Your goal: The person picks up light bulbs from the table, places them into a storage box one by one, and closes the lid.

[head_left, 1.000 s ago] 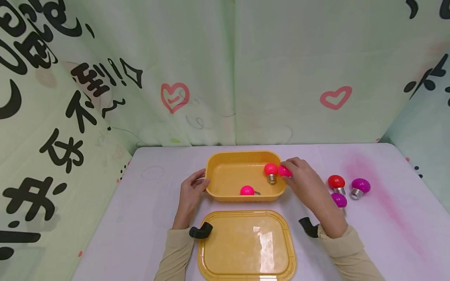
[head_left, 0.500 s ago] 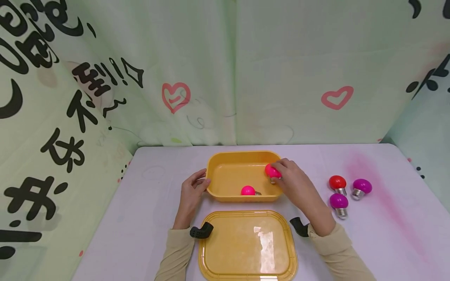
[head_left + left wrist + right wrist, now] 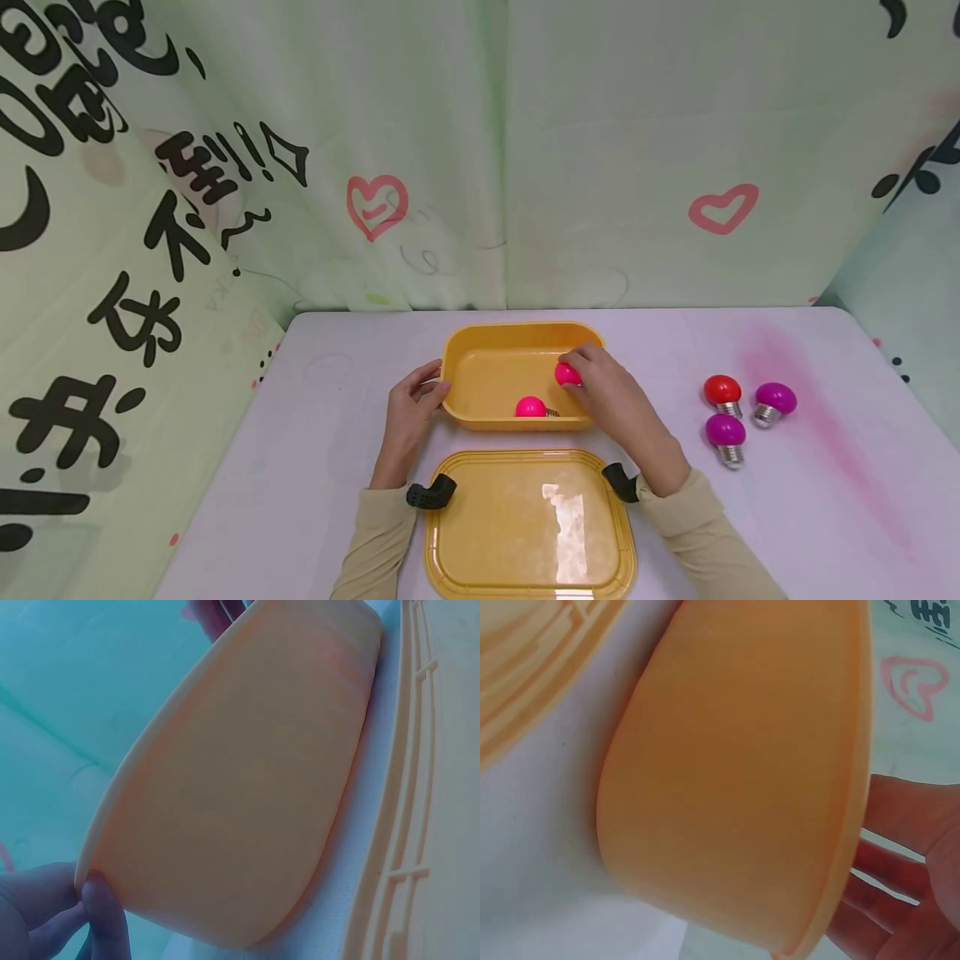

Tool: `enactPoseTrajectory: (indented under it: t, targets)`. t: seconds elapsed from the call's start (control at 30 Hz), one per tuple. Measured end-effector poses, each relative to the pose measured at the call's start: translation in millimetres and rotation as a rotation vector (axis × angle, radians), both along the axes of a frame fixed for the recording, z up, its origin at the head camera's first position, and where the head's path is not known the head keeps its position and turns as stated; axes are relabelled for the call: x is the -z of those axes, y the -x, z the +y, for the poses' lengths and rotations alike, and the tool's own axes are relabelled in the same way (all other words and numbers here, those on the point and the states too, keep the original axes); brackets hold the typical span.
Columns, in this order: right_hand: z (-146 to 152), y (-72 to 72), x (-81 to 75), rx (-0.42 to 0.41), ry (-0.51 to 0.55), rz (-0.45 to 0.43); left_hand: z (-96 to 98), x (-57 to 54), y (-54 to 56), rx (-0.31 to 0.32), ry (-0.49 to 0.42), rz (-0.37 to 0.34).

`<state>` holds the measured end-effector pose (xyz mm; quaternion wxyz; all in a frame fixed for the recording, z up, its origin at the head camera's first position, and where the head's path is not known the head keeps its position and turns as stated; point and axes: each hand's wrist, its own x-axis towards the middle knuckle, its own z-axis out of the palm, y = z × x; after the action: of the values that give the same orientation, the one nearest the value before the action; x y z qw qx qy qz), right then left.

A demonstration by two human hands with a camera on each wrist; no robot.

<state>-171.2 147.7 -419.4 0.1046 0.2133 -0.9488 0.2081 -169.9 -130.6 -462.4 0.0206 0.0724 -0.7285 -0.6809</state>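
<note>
My left hand pinches the left rim of a yellow plastic box; the left wrist view shows thumb and fingers on either side of that rim. My right hand reaches over the box's right side and holds a pink toy light bulb low inside it. In the right wrist view the box wall hides the fingertips and the bulb. A second pink bulb lies near the box's front wall, its silver screw base to the right. The area under my right hand is hidden.
A yellow lid lies flat in front of the box. To the right on the white table are a red bulb and two purple bulbs, one nearer and one farther right. A printed curtain stands behind.
My right hand has carried the pink bulb leftward from the box's right rim into the box. It now covers another pink bulb seen there earlier. My left hand stays on the rim.
</note>
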Motion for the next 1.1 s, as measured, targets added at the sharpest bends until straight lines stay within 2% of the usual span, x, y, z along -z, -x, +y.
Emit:
enactPoseTrajectory:
  t: [0.07,1.1]
  targets:
    - [-2.3,1.2,2.2,-0.008,0.000,0.007,-1.9,9.4,4.1,-0.005,-0.001,-0.001]
    - [-16.8,19.0,21.4,-0.049,-0.072,-0.039,-2.3,10.5,5.2,-0.019,0.019,-0.008]
